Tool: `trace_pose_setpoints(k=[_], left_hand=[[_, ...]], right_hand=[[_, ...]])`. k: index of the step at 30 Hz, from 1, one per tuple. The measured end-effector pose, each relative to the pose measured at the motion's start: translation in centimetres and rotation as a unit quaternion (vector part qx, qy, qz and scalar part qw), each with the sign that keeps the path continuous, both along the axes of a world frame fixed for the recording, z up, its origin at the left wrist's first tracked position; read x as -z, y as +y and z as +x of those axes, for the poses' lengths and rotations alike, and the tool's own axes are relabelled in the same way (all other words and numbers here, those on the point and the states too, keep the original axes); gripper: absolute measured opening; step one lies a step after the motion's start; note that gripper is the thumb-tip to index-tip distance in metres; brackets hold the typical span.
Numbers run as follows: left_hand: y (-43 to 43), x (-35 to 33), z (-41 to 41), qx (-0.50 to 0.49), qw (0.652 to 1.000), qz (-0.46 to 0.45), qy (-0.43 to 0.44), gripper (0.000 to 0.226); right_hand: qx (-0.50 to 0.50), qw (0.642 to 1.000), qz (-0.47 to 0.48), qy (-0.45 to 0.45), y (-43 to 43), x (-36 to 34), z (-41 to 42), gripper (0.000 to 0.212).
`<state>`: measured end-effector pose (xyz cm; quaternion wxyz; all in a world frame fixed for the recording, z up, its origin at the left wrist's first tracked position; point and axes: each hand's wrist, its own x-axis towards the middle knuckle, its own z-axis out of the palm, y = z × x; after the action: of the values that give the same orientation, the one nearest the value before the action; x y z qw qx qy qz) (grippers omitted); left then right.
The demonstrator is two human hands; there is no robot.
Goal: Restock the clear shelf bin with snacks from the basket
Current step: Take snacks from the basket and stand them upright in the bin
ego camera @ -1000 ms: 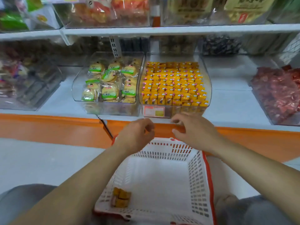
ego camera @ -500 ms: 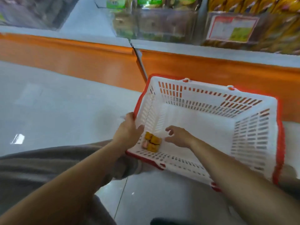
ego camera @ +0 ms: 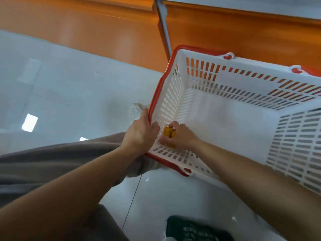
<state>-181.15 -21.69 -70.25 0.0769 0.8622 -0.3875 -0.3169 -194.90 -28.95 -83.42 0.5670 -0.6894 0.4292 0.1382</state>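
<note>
A white slotted basket (ego camera: 234, 119) with a red rim stands on the floor below the shelf. In its near left corner lie a few small yellow-orange snack packets (ego camera: 168, 132). My right hand (ego camera: 178, 136) reaches into that corner, its fingers curled around the packets. My left hand (ego camera: 140, 134) grips the basket's red rim at the same corner, thumb inside the wall. The clear shelf bin is out of view.
The orange shelf base (ego camera: 104, 30) runs across the top, with a metal upright (ego camera: 163, 32) behind the basket. Glossy grey floor tiles (ego camera: 60, 94) spread to the left. My grey trouser leg (ego camera: 52, 164) and a dark green item (ego camera: 198, 230) lie near the bottom.
My view dropped from the shelf bins to the basket. Both hands came down; the left took hold of the rim, and the right moved onto the packets and closed its fingers round them.
</note>
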Motion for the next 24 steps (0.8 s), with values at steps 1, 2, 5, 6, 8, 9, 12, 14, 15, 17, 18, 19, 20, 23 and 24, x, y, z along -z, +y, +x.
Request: trace_pose_setpoints(k=[1,2,5,6,8,9,12,14,15,17,18,19,20,23,24], left_hand=[[0.0,0.0,0.0,-0.001,1.000,-0.001,0.003,0.016],[0.0,0.0,0.0,-0.002,1.000,-0.001,0.005,0.015],[-0.1,-0.4,-0.2,-0.002,1.000,-0.002,0.006,0.016],[-0.2,-0.6,-0.2,-0.004,1.000,0.002,0.013,0.019],[-0.5,-1.1,-0.2,-0.001,1.000,0.022,0.020,0.025],[-0.7,-1.4,-0.1,0.005,0.999,0.034,0.014,0.027],[-1.5,-2.7,-0.1,-0.008,1.000,0.019,-0.005,0.043],[-2.5,-4.2,-0.2,-0.029,0.997,-0.053,-0.044,0.060],[-3.2,-5.1,-0.5,-0.010,0.993,-0.089,-0.079,0.066],[-4.5,-7.0,-1.5,0.078,0.978,-0.144,-0.130,0.071],[-5.2,-8.1,-2.4,0.136,0.970,-0.154,-0.128,0.074],[-6.0,-9.1,-3.4,0.193,0.963,-0.152,-0.108,0.078],[-6.6,-10.1,-4.6,0.240,0.957,-0.141,-0.079,0.086],[-8.4,-12.9,-7.8,0.331,0.939,-0.095,-0.001,0.115],[-8.8,-13.8,-8.5,0.345,0.934,-0.093,0.009,0.121]], right_hand=[[-0.009,1.000,-0.004,-0.007,0.0,0.0,-0.2,0.082],[-0.018,1.000,0.000,-0.014,-0.1,0.0,-0.6,0.074],[-0.003,0.999,0.024,-0.029,-0.8,-0.1,-1.9,0.052],[0.011,0.999,0.035,-0.029,-1.3,-0.2,-2.4,0.050],[0.052,0.996,0.065,-0.019,-2.4,-0.6,-3.5,0.045],[0.074,0.994,0.082,-0.016,-3.1,-0.8,-4.1,0.041],[0.149,0.979,0.139,-0.021,-4.8,-2.4,-6.1,0.034],[0.195,0.963,0.179,-0.050,-6.1,-4.5,-7.2,0.038],[0.208,0.956,0.193,-0.067,-6.8,-5.8,-7.6,0.040],[0.218,0.947,0.215,-0.096,-8.2,-9.2,-8.1,0.038],[0.222,0.942,0.226,-0.110,-8.9,-11.2,-8.4,0.037],[0.226,0.937,0.236,-0.125,-9.6,-13.4,-8.6,0.039],[0.229,0.932,0.241,-0.141,-10.1,-15.6,-9.0,0.043],[0.220,0.928,0.242,-0.181,-10.7,-22.7,-10.6,0.058],[0.218,0.927,0.242,-0.188,-10.7,-24.8,-11.4,0.058]])
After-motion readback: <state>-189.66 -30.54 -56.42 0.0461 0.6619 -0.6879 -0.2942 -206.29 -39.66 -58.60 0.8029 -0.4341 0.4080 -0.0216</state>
